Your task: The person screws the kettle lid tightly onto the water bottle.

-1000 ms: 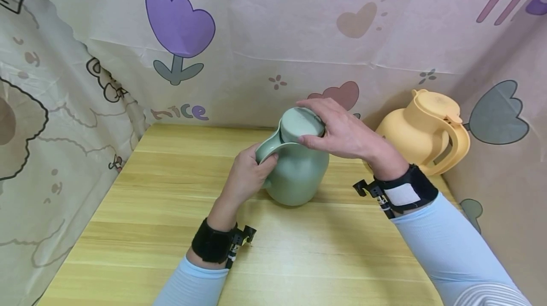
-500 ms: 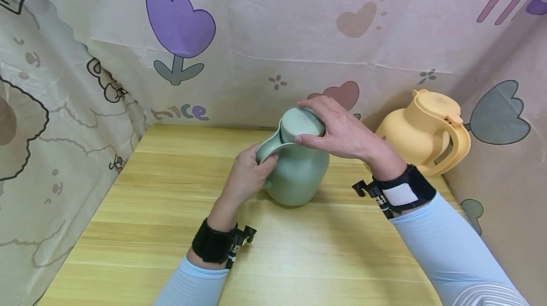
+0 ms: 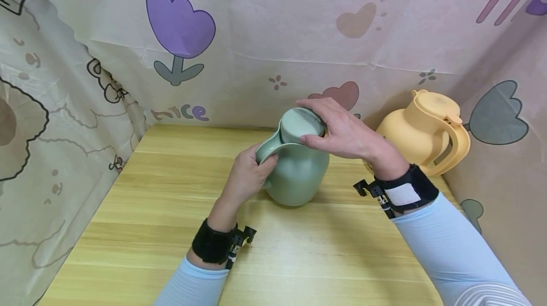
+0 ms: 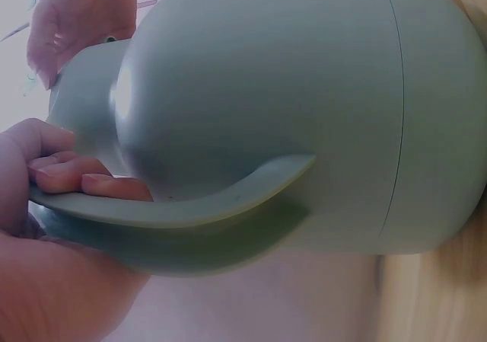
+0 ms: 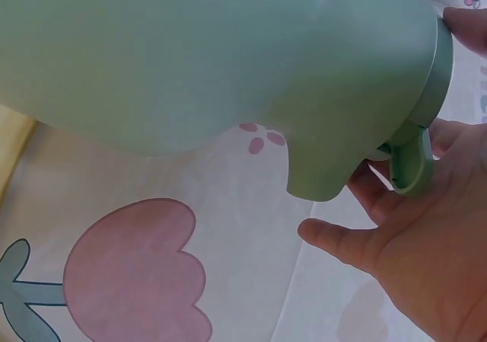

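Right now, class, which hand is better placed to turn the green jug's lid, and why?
Probably the right hand: it grips the lid on the green jug, while the left hand holds the handle, placed to steady the jug.

Head: above green jug [image 3: 297,178], facing forward-down, farthest off. Left wrist: close, at handle [image 4: 183,212] side; right wrist: close, at spout [image 5: 323,171] side. Wrist views share jug body.

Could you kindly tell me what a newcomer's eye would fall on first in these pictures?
Probably the green jug near the middle of the head view, the left grip around its handle and the right grip on its lid. Next would come the yellow jug at the back right of the table, then the purple tulip printed on the backdrop, upper left.
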A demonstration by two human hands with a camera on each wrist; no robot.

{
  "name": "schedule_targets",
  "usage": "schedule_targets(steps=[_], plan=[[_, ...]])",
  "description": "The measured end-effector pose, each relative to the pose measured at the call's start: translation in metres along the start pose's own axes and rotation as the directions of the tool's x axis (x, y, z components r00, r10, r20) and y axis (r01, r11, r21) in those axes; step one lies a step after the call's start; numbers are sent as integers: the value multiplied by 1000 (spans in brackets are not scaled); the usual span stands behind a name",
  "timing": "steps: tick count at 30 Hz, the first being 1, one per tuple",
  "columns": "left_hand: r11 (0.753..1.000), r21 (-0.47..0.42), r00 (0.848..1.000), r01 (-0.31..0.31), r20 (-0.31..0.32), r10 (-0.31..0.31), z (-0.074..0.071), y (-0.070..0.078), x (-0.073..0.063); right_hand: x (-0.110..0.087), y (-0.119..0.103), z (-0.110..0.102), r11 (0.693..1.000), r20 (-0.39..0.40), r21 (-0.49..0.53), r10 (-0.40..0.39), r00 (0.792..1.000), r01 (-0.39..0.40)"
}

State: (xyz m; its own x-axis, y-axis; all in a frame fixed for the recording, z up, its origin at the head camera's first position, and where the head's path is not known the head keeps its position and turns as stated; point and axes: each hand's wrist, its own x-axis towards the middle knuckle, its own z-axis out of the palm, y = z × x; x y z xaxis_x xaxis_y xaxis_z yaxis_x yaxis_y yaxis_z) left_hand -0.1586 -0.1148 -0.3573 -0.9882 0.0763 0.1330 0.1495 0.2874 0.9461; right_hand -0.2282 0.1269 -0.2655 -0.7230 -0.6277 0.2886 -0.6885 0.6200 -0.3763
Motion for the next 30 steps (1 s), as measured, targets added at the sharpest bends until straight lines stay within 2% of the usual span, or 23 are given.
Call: schedule_targets(steps=[12, 22, 30], plan=[[1000, 5, 1000, -12, -2, 12, 1, -1, 0, 1, 4, 3, 999, 4, -10, 44, 999, -44], [1000, 3, 1000, -3, -3, 3, 1, -2, 1, 0, 3, 3, 1000, -1, -6, 0, 1000, 0], [1000, 3, 1000, 0, -5, 0, 1, -1, 1, -1, 2, 2, 999, 10, 20, 28, 1000, -28]])
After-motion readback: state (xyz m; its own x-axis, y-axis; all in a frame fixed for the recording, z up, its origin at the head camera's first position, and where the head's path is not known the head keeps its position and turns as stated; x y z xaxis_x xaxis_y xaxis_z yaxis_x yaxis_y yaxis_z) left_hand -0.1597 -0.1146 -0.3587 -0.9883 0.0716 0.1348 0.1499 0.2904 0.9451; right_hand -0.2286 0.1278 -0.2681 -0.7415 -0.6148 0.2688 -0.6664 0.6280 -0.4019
